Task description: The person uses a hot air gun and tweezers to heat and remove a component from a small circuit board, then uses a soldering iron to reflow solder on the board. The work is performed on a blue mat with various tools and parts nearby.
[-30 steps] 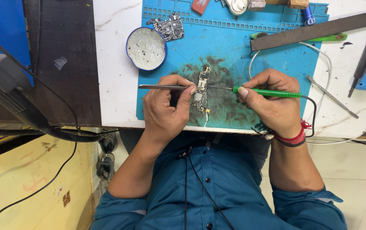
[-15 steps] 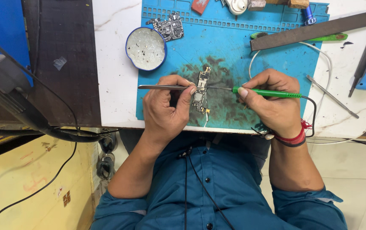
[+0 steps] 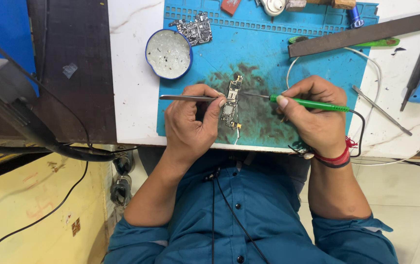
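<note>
While the left hand (image 3: 190,124) pinches tweezers (image 3: 186,98) against the narrow circuit board (image 3: 231,101), the right hand (image 3: 315,115) grips the green soldering iron (image 3: 307,103), its tip at the board's upper part: soldering appears under way, unfinished.

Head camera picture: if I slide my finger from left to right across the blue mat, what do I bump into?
Round blue tin → left hand holding tweezers → small circuit board → right hand holding the green soldering iron → loose metal tweezers on the white table.
</note>
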